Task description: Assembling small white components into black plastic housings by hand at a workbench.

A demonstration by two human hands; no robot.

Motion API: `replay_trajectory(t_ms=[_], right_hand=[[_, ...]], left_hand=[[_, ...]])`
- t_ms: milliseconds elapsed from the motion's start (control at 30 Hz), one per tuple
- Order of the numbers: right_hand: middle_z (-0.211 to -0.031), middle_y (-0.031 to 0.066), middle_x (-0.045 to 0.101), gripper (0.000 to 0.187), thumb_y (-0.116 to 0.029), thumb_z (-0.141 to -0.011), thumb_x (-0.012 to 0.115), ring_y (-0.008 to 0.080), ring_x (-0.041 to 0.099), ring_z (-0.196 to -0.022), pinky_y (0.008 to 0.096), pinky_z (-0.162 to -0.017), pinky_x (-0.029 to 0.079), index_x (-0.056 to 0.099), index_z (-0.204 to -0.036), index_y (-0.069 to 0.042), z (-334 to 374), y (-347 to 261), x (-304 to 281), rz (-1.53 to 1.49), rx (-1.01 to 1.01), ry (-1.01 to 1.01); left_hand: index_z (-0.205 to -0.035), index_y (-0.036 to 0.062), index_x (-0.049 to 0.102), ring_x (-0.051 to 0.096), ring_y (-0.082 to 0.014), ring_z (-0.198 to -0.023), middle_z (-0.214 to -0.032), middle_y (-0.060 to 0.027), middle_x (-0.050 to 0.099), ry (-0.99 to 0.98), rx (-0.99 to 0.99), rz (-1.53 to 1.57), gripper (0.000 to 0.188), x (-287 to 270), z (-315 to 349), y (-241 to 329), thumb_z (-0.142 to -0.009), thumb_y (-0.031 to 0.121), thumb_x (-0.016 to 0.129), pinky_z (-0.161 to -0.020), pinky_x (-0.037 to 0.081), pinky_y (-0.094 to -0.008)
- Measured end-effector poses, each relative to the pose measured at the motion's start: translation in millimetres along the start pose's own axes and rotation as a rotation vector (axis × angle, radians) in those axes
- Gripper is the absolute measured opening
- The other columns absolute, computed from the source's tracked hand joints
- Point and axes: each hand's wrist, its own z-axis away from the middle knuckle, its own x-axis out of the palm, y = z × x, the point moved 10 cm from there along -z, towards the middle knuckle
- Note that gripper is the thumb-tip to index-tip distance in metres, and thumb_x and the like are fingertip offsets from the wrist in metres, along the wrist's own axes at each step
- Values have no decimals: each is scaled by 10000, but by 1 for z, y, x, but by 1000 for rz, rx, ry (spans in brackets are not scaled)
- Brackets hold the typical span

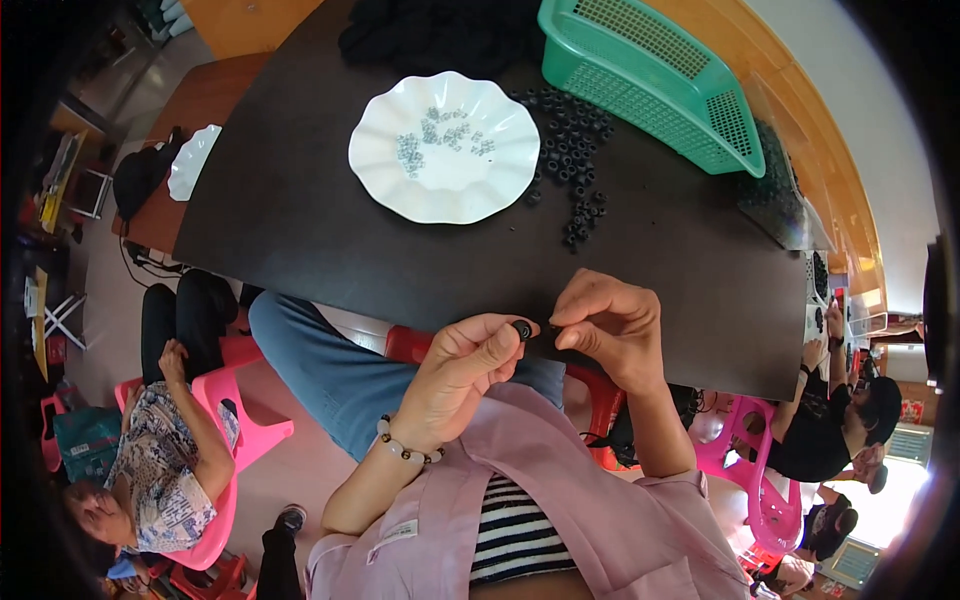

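My left hand [465, 370] is closed, pinching a small black cylindrical piece [521, 329] with a hollow end between thumb and forefinger. Just right of it, my right hand [615, 325] has thumb and fingertips pressed together; a tiny dark bit shows there, too small to name. Both hands are above the near edge of a dark table [300, 200]. Farther off stands a white plate [455, 200] with a wavy rim, and small clear pieces [445, 130] are scattered in it. Many similar black hollow pieces [570, 150] lie loose to the plate's right.
A green perforated basket [640, 90] stands at the far right, beside a clear box [785, 205] with dark contents. Black cloth [430, 35] lies at the back. A person sits on a pink chair [225, 440] at left; other people are at right.
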Motion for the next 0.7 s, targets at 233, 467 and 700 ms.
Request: replay_trajectory(t_ms=[233,467,700], right_hand=[[-758,48,639,190,-103,-667,832,134,519,-693,254,-617,390,714,-795,-29,-1,-15,14,255,-126,-76],[-729,35,632,197,-115,-643,840,134,512,-687,258,-610,374,718,-778,-40,-4,-21,21,320,-131,-82],[-722,22,625,188,-105,-643,836,134,509,-684,265,-603,381,723,-784,-53,-4,-21,23,391,-131,-82]], left_hand=[[-1063,30,660,480,-44,-694,-801,28,598,-6,23,-24,280,-5,2,-1,-900,256,649,-645,391,-192],[-1071,25,659,496,-55,-700,-809,5,617,-18,41,-11,276,-9,3,1,-887,230,664,-652,408,-201],[-1060,15,664,493,-62,-692,-801,-3,623,2,46,-43,274,-11,4,3,-881,222,671,-645,403,-202]])
